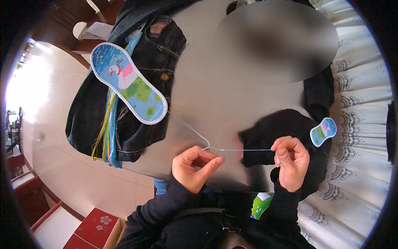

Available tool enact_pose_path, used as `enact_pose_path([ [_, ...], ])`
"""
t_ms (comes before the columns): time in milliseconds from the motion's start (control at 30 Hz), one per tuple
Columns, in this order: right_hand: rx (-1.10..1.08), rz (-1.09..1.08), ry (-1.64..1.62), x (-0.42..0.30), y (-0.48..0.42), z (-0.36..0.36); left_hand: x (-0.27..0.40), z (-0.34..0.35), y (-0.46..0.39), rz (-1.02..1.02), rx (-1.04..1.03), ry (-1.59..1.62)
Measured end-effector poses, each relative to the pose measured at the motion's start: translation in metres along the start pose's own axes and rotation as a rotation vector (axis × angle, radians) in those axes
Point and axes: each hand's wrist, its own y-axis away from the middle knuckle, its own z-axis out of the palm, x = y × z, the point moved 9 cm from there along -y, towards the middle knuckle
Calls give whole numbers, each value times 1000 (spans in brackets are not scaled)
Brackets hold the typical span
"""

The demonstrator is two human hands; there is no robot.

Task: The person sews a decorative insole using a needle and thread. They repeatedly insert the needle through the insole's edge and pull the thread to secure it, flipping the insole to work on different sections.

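Observation:
White thread (pixel 245 150) stretches taut between my two hands over the table. My left hand (pixel 197 166) pinches it between thumb and forefinger; a small loop or knot shows just above the fingertips. My right hand (pixel 289 162) pinches the other end; whether a needle is in its fingers cannot be told. From the left hand the thread runs slackly up to the toe or heel edge of a cross-stitch insole (pixel 140 87) with a printed swan. This insole lies on dark denim jeans (pixel 149 130), across a bundle of coloured embroidery floss (pixel 112 133).
A black garment (pixel 267 133) lies beneath and beside my right hand, with a smaller-looking swan insole (pixel 323 132) on it. The grey tabletop (pixel 202 77) lies between the clothes. A patterned white curtain (pixel 351 109) hangs at the right. A blurred patch hides the upper right.

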Motion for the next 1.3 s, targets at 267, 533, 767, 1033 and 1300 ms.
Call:
enact_pose_path([
  [267, 89, 32, -16, 19, 7, -40, 6, -21, 1, 60, 144, -118],
  [533, -14, -470, 589, -35, 19, 34, 20, -9, 9, 80, 118, -292],
  [767, -426, -846, 801, -25, 28, 108, 34, -3, 15, 133, 80, -319],
  [1033, -251, -729, 484, -34, 15, 83, 102, -75, 31, 503, 752, -772],
  [1300, -397, -332, -106, -34, 4, 89, 118, -103, -39, 225, 889, -1123],
])
